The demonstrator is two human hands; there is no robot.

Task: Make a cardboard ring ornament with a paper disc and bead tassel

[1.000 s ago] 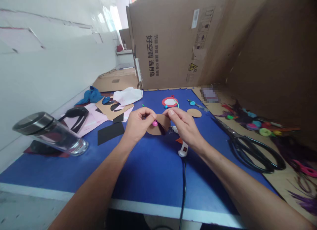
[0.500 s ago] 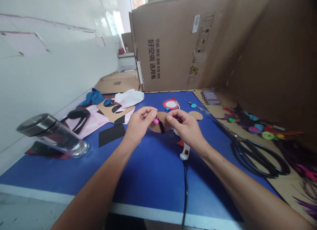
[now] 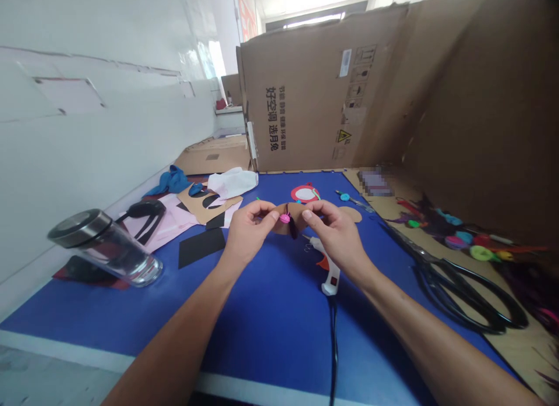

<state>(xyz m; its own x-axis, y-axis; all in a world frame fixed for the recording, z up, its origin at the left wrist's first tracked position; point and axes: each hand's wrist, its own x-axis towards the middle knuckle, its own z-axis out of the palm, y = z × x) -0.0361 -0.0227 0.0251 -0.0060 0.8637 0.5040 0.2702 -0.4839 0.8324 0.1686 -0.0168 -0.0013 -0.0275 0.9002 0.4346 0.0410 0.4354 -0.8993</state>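
Observation:
Between my two hands, above the blue tabletop, is a brown cardboard disc (image 3: 279, 227) held by its edges. My left hand (image 3: 252, 225) pinches its left side, and my right hand (image 3: 329, 222) pinches the right side with thumb and fingers. A bright pink bell-like bead (image 3: 285, 218) and a dark tassel-like strip (image 3: 293, 226) hang at the front of the disc. Beneath my right hand lies a white glue gun (image 3: 331, 278) with an orange trigger, its black cord running toward me. Another tan disc (image 3: 350, 214) rests just beyond my right hand.
A glass bottle (image 3: 113, 251) stands at the left near black and pink sheets. Large black-handled scissors (image 3: 467, 295) lie at the right beside colourful bits (image 3: 469, 240). A red-and-white round piece (image 3: 305, 194) lies ahead, before a tall cardboard box (image 3: 314, 103).
The pink bead has shifted toward the disc's middle, and the disc looks more bent between my hands. The whole view has tilted upward slightly, and more of the glue gun shows.

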